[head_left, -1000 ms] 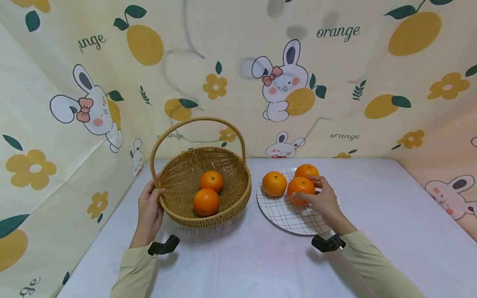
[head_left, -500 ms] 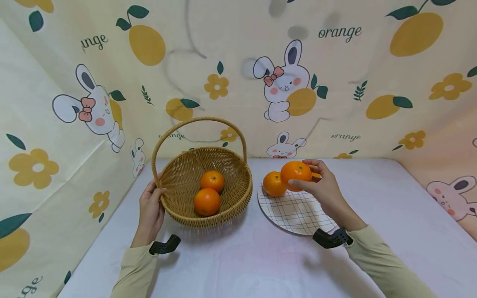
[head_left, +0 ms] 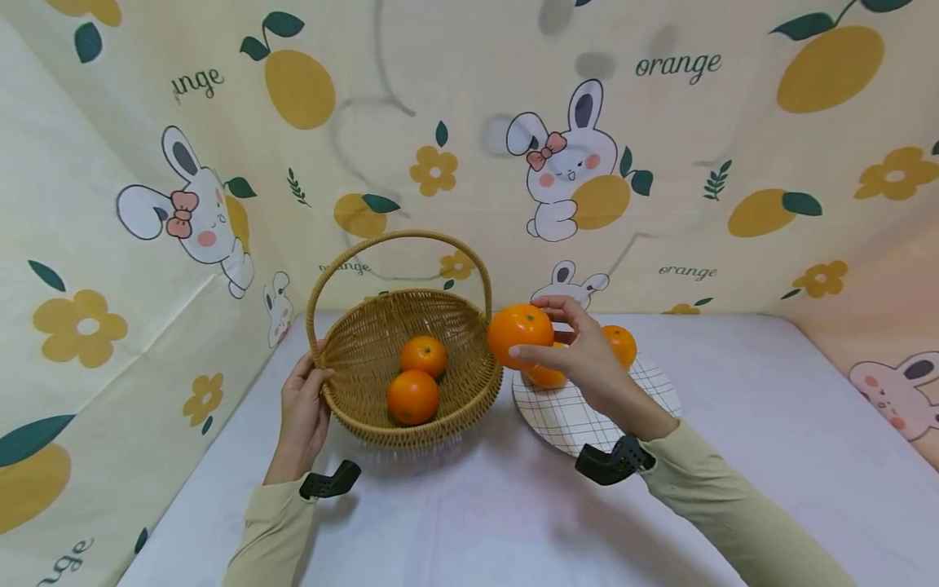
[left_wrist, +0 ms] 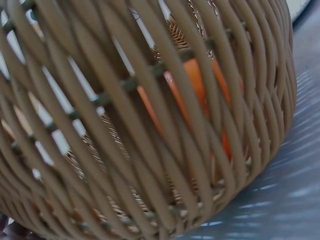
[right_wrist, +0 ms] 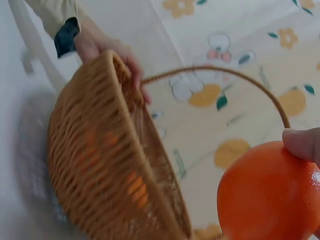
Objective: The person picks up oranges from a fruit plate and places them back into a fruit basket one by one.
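My left hand (head_left: 304, 412) grips the left rim of a wicker basket (head_left: 359, 359), near the foot of its arched handle. Two oranges (head_left: 413, 398) lie inside the basket; their colour shows through the weave in the left wrist view. My right hand (head_left: 587, 367) holds another orange (head_left: 519, 334) between thumb and fingers, in the air by the basket's right rim. In the right wrist view this held orange (right_wrist: 265, 195) appears large, the basket (right_wrist: 100, 145) beyond it. Below and behind my right hand, two oranges (head_left: 620, 346) sit on a round plate, one partly hidden.
The round plate (head_left: 565, 420) has a grid pattern and stands right of the basket on a pale tabletop (head_left: 455, 522). A curtain (head_left: 469, 163) printed with rabbits and oranges hangs behind and at both sides. A black device is strapped on each wrist.
My right hand has picked up an orange from the plate and carried it up and left to the basket's right rim. The left hand keeps its grip on the basket.
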A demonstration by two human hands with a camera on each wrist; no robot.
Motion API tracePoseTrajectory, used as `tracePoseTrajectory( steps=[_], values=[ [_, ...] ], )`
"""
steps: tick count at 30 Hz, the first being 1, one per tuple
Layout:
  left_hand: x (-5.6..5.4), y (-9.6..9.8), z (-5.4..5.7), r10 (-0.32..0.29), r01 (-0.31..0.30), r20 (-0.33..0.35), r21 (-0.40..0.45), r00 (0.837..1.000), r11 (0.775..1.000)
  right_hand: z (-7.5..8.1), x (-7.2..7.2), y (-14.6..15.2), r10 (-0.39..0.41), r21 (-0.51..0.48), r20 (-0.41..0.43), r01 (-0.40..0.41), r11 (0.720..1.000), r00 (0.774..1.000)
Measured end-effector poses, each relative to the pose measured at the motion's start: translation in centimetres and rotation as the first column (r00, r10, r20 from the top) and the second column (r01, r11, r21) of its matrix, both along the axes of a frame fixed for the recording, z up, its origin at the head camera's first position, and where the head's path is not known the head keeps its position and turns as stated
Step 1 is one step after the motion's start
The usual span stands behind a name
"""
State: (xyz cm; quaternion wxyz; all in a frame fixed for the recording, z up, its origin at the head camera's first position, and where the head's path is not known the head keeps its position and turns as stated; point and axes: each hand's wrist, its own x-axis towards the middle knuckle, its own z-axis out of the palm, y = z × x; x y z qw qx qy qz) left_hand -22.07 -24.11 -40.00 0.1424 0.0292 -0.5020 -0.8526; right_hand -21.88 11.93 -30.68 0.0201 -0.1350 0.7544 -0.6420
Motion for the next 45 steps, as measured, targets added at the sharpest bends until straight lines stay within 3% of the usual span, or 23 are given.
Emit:
tracePoseTrajectory(
  steps=[12,18,24,33,45],
  values=[
    [-0.1,0.1,0.1,-0.008,0.008,0.009,-0.003,1.0,1.0,1.7,-1.2,-6.9,0.173,-0.052,0.042,-0.171,0.984,0.984],
    [-0.1,0.1,0.0,-0.001,0.001,-0.008,0.009,1.0,1.0,2.0,-2.8,-10.3,0.223,0.032,0.046,-0.224,0.974,0.974],
    [-0.1,0.3,0.0,-0.006,0.006,-0.026,0.017,1.0,1.0,1.8,-4.3,-13.1,0.236,0.113,0.059,-0.242,0.964,0.97],
    [-0.1,0.1,-0.1,0.003,-0.003,-0.016,0.012,1.0,1.0,0.8,-6.4,-16.3,0.238,0.156,0.091,-0.249,0.956,0.967],
    [-0.3,0.0,-0.1,-0.001,0.002,-0.005,0.012,1.0,1.0,-0.7,-8.2,-18.5,0.161,0.236,0.134,-0.189,0.953,0.978]
  ],
)
